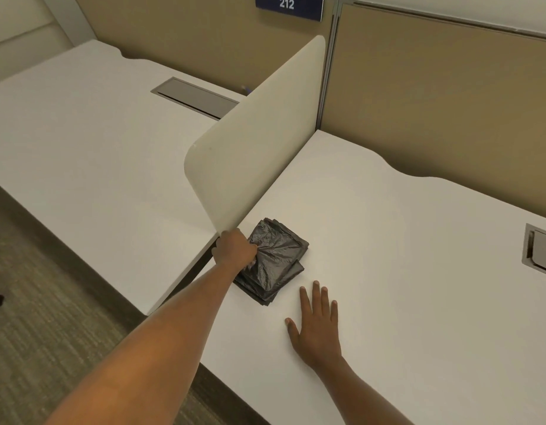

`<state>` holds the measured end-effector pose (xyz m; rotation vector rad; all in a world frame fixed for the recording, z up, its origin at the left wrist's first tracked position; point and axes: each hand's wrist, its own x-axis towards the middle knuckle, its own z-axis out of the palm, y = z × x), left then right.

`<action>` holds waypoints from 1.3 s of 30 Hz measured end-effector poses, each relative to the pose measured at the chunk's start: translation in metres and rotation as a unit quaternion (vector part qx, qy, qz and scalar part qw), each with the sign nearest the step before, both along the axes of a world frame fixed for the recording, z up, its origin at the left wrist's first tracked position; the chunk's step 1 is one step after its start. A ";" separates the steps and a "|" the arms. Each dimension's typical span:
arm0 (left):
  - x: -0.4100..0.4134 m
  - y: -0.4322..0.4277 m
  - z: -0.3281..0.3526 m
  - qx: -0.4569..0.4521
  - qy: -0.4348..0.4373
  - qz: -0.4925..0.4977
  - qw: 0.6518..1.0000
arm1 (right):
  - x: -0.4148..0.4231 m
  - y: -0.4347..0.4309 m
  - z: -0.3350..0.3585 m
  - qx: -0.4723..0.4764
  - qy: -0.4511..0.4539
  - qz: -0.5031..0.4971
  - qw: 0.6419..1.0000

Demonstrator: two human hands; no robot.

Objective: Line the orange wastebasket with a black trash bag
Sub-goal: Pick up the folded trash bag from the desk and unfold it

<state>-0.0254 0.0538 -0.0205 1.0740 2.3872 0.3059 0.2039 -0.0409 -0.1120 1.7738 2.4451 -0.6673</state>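
Your left hand (pixel 234 248) is closing its fingers on the folded stack of thin black plastic trash bags (pixel 273 260), pinching the crinkled top layer; the fingertips themselves are hidden behind your knuckles. The stack is lying on the white table (pixel 403 271) near its left edge, just beside the foot of the cream rounded divider panel (pixel 253 142). Your right hand (pixel 316 328) is resting flat and spread open on the table, holding nothing, near the stack but apart from it.
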 end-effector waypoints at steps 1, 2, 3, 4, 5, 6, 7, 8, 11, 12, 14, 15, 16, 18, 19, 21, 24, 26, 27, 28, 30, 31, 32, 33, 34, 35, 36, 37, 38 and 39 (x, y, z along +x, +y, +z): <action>0.000 0.000 0.000 0.004 -0.010 0.006 1.000 | 0.000 0.001 0.001 -0.003 0.002 0.000 1.000; 0.001 0.000 0.000 0.007 -0.021 0.010 1.000 | 0.001 0.001 0.003 -0.007 0.003 0.000 1.000; 0.002 -0.001 0.000 0.009 -0.037 0.013 0.999 | 0.001 0.002 0.005 -0.011 0.003 -0.001 1.000; 0.002 -0.001 0.000 0.012 -0.056 0.017 0.998 | 0.000 0.003 0.006 -0.016 0.008 -0.004 1.000; 0.003 -0.002 0.001 0.017 -0.074 0.022 0.997 | 0.000 0.003 0.009 -0.020 0.017 -0.012 1.000; 0.003 -0.003 0.001 0.024 -0.089 0.027 0.995 | -0.001 0.003 0.013 -0.025 0.031 -0.026 0.999; 0.004 -0.004 0.002 0.031 -0.100 0.031 0.994 | -0.002 0.003 0.016 -0.030 0.049 -0.045 0.997; 0.005 -0.006 0.003 0.039 -0.108 0.035 0.993 | -0.004 0.003 0.019 -0.034 0.066 -0.065 0.995; 0.009 -0.014 0.008 0.071 -0.143 0.043 0.986 | -0.010 0.002 0.032 -0.046 0.136 -0.131 0.981; 0.011 -0.017 0.011 0.084 -0.158 0.052 0.982 | -0.013 0.002 0.038 -0.046 0.172 -0.162 0.971; 0.014 -0.026 0.018 0.105 -0.196 0.077 0.972 | -0.019 0.001 0.052 -0.055 0.250 -0.238 0.937; 0.015 -0.030 0.022 0.112 -0.221 0.089 0.965 | -0.021 0.001 0.060 -0.072 0.290 -0.280 0.913; 0.017 -0.036 0.025 0.117 -0.253 0.101 0.955 | -0.024 0.002 0.069 -0.098 0.330 -0.318 0.883; 0.018 -0.047 0.032 0.123 -0.317 0.118 0.933 | -0.028 0.004 0.086 -0.159 0.411 -0.385 0.811; 0.019 -0.054 0.037 0.123 -0.344 0.118 0.923 | -0.029 0.005 0.094 -0.188 0.451 -0.405 0.772; 0.021 -0.072 0.047 0.125 -0.402 0.108 0.900 | -0.027 0.003 0.111 -0.234 0.519 -0.402 0.718; 0.021 -0.102 0.061 0.129 -0.467 0.092 0.870 | -0.024 -0.009 0.130 -0.261 0.571 -0.360 0.690; 0.020 -0.122 0.069 0.136 -0.471 0.083 0.867 | -0.024 -0.021 0.140 -0.259 0.578 -0.356 0.687; 0.020 -0.133 0.072 0.139 -0.454 0.075 0.877 | -0.024 -0.028 0.145 -0.256 0.577 -0.358 0.688; 0.021 -0.145 0.075 0.145 -0.407 0.060 0.900 | -0.024 -0.037 0.150 -0.252 0.574 -0.357 0.692; 0.024 -0.171 0.081 0.187 -0.219 0.001 0.958 | -0.023 -0.056 0.159 -0.232 0.563 -0.346 0.714; 0.027 -0.184 0.085 0.223 -0.126 -0.025 0.966 | -0.023 -0.066 0.164 -0.219 0.557 -0.336 0.727; 0.031 -0.198 0.090 0.260 -0.077 -0.050 0.961 | -0.023 -0.076 0.169 -0.208 0.554 -0.324 0.738; 0.034 -0.210 0.095 0.279 -0.075 -0.074 0.955 | -0.024 -0.087 0.174 -0.200 0.552 -0.311 0.747; 0.038 -0.222 0.101 0.275 -0.104 -0.096 0.951 | -0.026 -0.098 0.180 -0.197 0.549 -0.297 0.756; 0.042 -0.232 0.106 0.253 -0.153 -0.109 0.949 | -0.027 -0.108 0.186 -0.199 0.545 -0.283 0.764; 0.046 -0.243 0.111 0.226 -0.211 -0.107 0.945 | -0.029 -0.118 0.191 -0.204 0.543 -0.269 0.769; 0.049 -0.254 0.115 0.204 -0.264 -0.094 0.938 | -0.031 -0.128 0.196 -0.212 0.543 -0.254 0.772; 0.052 -0.264 0.118 0.193 -0.301 -0.076 0.931 | -0.033 -0.136 0.200 -0.219 0.543 -0.238 0.775; 0.054 -0.274 0.120 0.194 -0.323 -0.057 0.924 | -0.035 -0.145 0.204 -0.220 0.536 -0.224 0.783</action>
